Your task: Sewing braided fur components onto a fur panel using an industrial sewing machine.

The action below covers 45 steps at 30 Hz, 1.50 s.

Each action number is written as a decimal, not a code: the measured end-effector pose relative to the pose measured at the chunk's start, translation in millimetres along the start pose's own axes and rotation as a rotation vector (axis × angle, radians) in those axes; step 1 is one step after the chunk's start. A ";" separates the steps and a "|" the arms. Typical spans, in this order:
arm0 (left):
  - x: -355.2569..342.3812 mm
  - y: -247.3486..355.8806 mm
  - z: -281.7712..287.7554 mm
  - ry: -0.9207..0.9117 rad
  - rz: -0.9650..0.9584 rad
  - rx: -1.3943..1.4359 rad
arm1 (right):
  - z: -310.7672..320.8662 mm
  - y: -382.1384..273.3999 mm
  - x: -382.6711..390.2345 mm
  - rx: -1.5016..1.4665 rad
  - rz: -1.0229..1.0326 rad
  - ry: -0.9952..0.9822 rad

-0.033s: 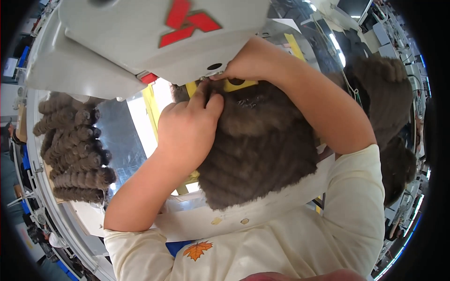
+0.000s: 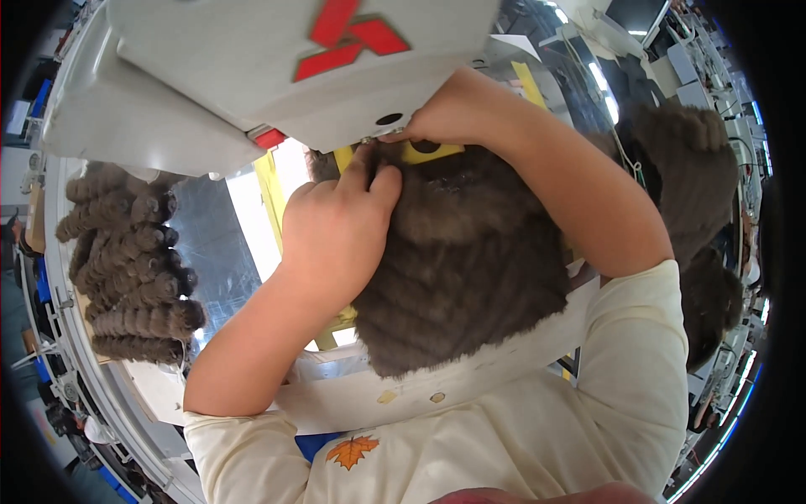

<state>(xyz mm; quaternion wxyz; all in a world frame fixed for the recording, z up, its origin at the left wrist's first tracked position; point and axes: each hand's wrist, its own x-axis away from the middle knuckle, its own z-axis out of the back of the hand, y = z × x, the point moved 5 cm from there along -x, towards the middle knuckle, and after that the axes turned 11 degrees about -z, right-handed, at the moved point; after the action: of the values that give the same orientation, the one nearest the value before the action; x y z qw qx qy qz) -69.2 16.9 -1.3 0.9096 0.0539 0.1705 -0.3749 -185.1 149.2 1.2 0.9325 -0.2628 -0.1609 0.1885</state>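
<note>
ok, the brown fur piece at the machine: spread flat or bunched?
Bunched. The brown fur piece mounds up in ridged folds, the left hand pressing it and the right hand pinching its top edge under the machine head.

Place: a sewing workshop or small factory, as far as I can tell.
Machine: I sit at a white industrial machine head (image 2: 252,76), top of the frame.
Material: brown fur piece (image 2: 470,277) at centre, a stack of curly fur strips (image 2: 126,269) at left, more fur (image 2: 688,185) at right.
Surroundings: crowded benches (image 2: 722,92) with equipment, upper right rim.
</note>
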 end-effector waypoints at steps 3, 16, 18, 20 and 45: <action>-4.1 -4.8 -0.5 0.023 0.030 0.040 | 5.1 -0.2 11.7 -0.020 0.141 0.111; 4.5 -12.4 -4.5 -0.037 0.104 0.157 | -3.7 -23.2 72.9 0.335 0.314 -0.034; 5.3 -13.1 -4.8 -0.050 0.112 0.171 | -5.9 -26.3 74.9 0.317 0.315 -0.027; 5.8 -12.2 -4.7 -0.045 0.110 0.191 | -8.3 -28.1 78.5 0.380 0.243 0.009; 3.9 -12.3 -1.5 -0.008 0.107 0.175 | -17.7 -36.2 75.1 0.529 0.354 0.212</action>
<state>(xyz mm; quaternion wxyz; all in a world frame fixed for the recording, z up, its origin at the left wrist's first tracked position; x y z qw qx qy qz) -75.6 5.8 -3.7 0.9208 0.1407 0.1305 -0.3396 -102.5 145.8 21.9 0.9328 -0.0535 0.0397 0.3543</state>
